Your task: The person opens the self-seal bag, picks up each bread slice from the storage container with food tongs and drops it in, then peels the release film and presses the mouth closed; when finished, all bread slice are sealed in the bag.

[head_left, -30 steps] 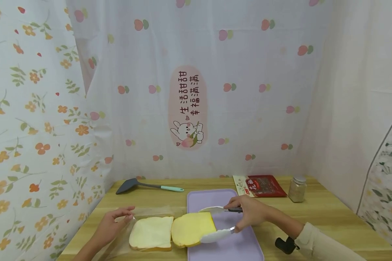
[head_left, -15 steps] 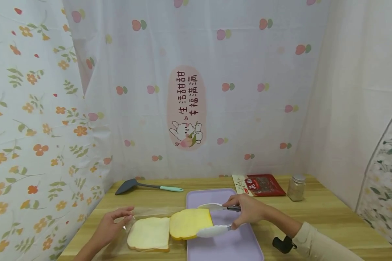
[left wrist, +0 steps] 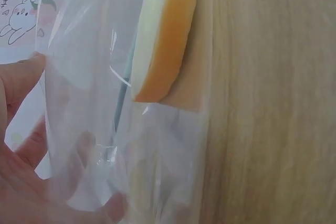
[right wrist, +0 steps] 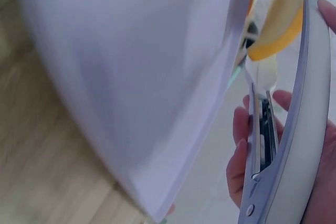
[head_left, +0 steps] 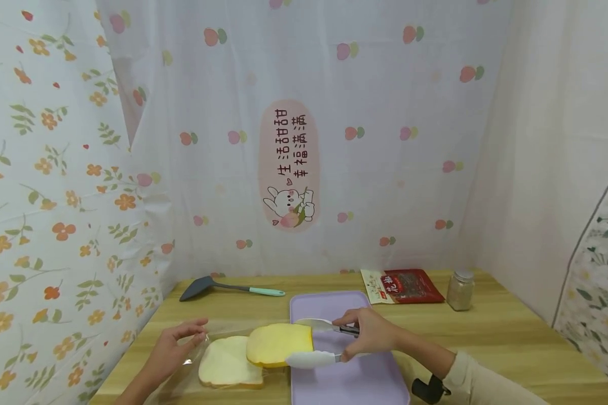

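My right hand (head_left: pixel 374 334) grips the handles of a pair of tongs (head_left: pixel 313 360) with broad white tips. Between those tips is a yellow-topped bread slice (head_left: pixel 280 344), its left end over the edge of a white-topped bread slice (head_left: pixel 225 363). In the right wrist view, the yellow bread slice (right wrist: pixel 278 22) shows at the far end of the tongs. My left hand (head_left: pixel 176 344) holds the edge of a clear plastic bag (left wrist: pixel 79 66), with some fingers seen through the film. The white-topped slice (left wrist: pixel 168 40) lies in the bag, its orange-brown crust facing the left wrist camera.
A lilac tray (head_left: pixel 354 377) lies beneath the tongs. Behind it are a red-and-cream packet (head_left: pixel 410 287) and a lidded glass jar (head_left: pixel 460 292). A dark spatula (head_left: pixel 223 287) with a mint handle lies back left. Patterned curtains border the table.
The right hand and tongs have moved left with the yellow-topped slice, which now overlaps the white-topped slice instead of lying beside it. The left hand has stayed at the bag.
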